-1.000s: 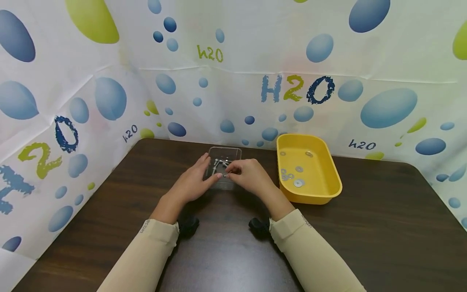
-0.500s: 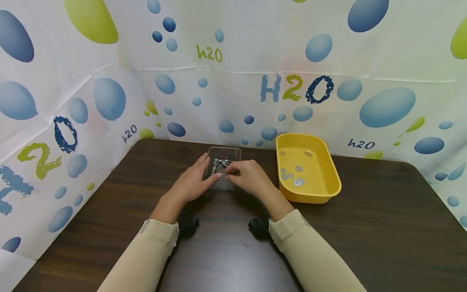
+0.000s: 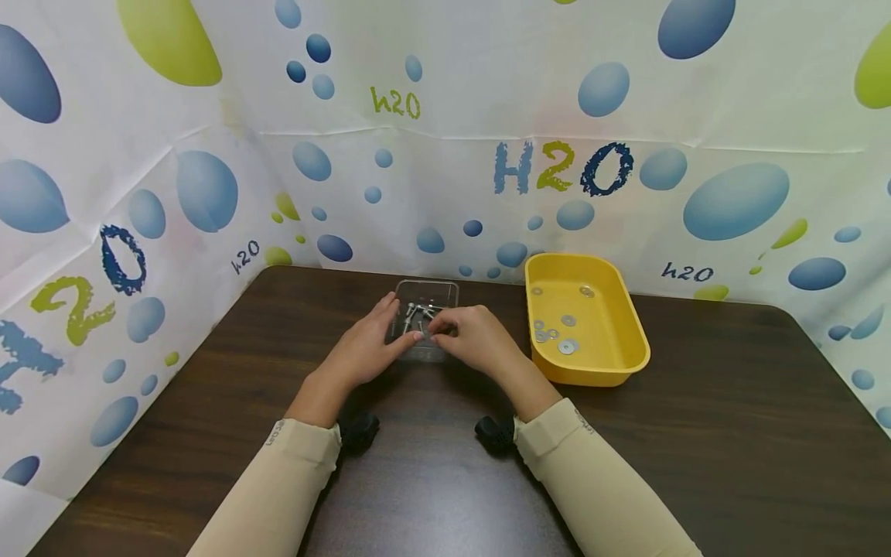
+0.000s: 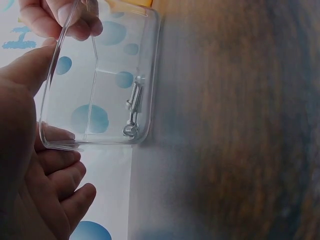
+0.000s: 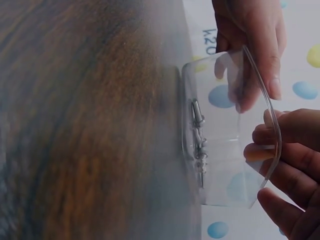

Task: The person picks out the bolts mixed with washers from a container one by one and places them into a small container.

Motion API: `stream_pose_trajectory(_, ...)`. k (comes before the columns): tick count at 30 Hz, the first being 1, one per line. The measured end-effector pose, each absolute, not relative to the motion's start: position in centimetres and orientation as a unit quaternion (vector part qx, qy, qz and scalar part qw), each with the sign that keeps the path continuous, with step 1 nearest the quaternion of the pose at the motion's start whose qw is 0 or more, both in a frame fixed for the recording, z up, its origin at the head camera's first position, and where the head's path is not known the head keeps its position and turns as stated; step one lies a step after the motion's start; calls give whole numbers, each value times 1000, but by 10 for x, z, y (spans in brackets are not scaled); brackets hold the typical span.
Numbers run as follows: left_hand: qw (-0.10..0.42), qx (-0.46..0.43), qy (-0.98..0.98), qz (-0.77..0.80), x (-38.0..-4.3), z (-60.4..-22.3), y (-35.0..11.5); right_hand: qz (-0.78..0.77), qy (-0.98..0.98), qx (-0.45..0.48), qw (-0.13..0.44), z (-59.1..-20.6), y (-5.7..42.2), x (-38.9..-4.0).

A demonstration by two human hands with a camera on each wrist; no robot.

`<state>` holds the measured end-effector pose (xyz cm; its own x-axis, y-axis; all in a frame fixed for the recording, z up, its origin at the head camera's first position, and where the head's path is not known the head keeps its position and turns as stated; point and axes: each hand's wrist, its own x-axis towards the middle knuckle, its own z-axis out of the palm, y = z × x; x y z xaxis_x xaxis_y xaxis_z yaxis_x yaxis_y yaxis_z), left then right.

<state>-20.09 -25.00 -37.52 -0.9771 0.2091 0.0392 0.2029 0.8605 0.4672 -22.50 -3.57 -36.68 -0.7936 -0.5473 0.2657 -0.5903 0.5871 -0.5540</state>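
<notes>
A clear plastic box [image 3: 425,354] stands at the back of the table, holding several metal bolts [image 3: 411,316]. In the left wrist view the bolts [image 4: 132,107] lie across its floor. My left hand [image 3: 363,346] rests against the box's left side, with its thumb [image 4: 29,67] at the near rim and the fingers stretched along the outer wall. From the right, my right hand [image 3: 475,334] reaches over the rim with loosely bent fingers. Its fingertips [image 5: 262,134] are inside the box, above the bolts, and nothing shows between them.
To the right stands a yellow tray [image 3: 612,336] with several flat washers [image 3: 568,346] in it. A white sheet [image 3: 459,93] with blue and green spots hangs behind the dark wooden table [image 3: 731,433]. Black straps [image 3: 496,435] sit at both wrists.
A small shiny piece pinched at the right fingertips one second ago is gone from them. The right thumb and forefinger have parted slightly. The left hand keeps its place on the box.
</notes>
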Motion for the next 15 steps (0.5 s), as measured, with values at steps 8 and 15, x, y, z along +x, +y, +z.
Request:
stream_pose_trajectory(8, 8, 108, 964, 244, -205, -376, -250, 309, -894, 321, 43, -363, -29, -223)
stream_pose_trajectory(15, 15, 105, 962, 250, -206, -381, -250, 311, -890, 323, 84, -360, -15, -222)
